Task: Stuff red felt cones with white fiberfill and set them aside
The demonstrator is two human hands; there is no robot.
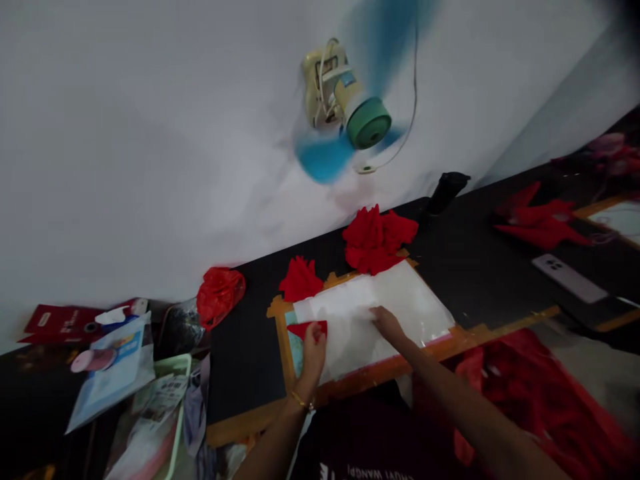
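My left hand [314, 343] is closed on a small, pointed piece of red cloth [300, 329], above the left part of a white sheet [360, 303]. To its right, over the middle of that sheet, is my right hand [386, 323]. Its fingers are drawn together, and whatever they pinch, if anything, is too small and blurred to make out. Brown tape [350, 387] borders the sheet on the black table [245, 373]. Along the sheet's far edge lie a small bunch of red cloth [301, 280] and a larger red cloth pile [377, 239].
A red plastic bag [220, 297] sits at left, near a green basket [181, 407]. At right are a phone [570, 278], more red cloth [543, 220] and a black cup [447, 192]. A wall fan [369, 123] spins above. Below the table's front edge, red fabric [540, 393] is heaped.
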